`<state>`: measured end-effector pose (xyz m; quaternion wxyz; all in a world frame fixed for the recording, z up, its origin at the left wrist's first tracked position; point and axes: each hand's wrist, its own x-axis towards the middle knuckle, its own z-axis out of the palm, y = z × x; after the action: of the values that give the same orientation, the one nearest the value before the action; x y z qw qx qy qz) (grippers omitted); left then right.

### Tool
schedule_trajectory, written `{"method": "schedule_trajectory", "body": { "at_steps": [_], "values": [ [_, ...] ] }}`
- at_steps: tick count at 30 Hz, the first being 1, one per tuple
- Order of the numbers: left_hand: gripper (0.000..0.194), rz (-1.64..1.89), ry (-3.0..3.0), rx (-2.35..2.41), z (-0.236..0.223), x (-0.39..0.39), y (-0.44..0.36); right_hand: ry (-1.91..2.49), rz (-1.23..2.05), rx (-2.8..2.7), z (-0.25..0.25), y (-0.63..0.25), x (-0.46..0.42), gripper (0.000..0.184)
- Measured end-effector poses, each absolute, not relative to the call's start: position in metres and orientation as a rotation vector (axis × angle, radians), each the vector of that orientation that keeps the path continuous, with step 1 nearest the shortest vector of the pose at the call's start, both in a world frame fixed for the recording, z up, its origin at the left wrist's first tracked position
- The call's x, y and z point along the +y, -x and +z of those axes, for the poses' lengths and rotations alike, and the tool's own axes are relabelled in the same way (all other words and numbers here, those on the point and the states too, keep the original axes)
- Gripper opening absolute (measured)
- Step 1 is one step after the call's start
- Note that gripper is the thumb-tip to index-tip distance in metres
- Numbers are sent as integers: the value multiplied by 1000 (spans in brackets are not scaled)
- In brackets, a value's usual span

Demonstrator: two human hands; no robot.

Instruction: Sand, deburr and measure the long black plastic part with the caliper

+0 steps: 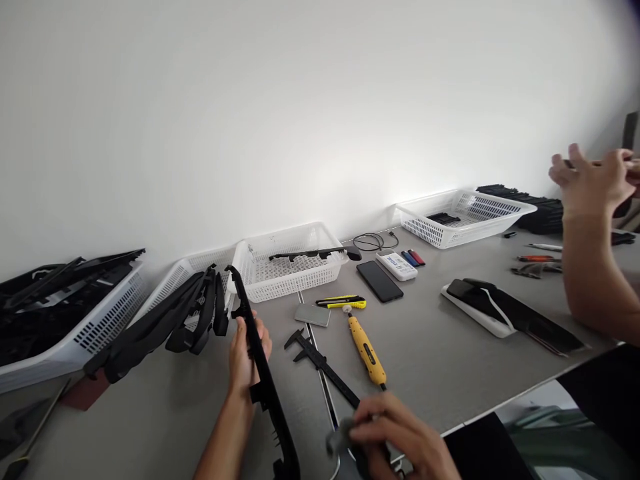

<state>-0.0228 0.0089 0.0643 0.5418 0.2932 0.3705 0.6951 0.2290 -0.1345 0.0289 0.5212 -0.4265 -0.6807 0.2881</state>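
Note:
A long black plastic trim strip (261, 370) with clips along its edge is in my left hand (246, 353), whose fingers are closed around its upper part. The strip slants down toward the bottom of the view. Low in the middle, my right hand (400, 437) pinches a small dark grey thing (340, 440), too blurred to name. Just beyond that hand lie a black caliper (325, 367) and a yellow pen-shaped power tool (367, 350). Farther back are a yellow utility knife (343, 302) and a flat grey pad (313, 315).
White baskets (290, 287) with black parts line the wall, another basket (463, 230) farther right. Black strips (165, 320) overhang the left basket. A phone (380, 280), white box (397, 265) and cable (370, 241) lie behind. At right, a co-worker's arm (590, 253) is raised.

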Motion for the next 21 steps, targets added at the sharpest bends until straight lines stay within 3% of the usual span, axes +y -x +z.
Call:
{"method": "schedule_trajectory", "body": {
  "at_steps": [3, 8, 13, 21],
  "values": [
    [56, 1647, -707, 885, 61, 9, 20, 951, 451, -1560, 44, -224, -100, 26],
    [56, 1664, -689, 888, 49, 10, 17, 1026, 683, -1797, 31, -196, -86, 31],
    [59, 1666, -624, 877, 37, 17, 22, 954, 619, -1873, 0, -201, -110, 36],
    [48, 1542, -580, 826, 31, 22, 21, 1564, 467, -2087, 35, -198, -58, 32]
  ]
}}
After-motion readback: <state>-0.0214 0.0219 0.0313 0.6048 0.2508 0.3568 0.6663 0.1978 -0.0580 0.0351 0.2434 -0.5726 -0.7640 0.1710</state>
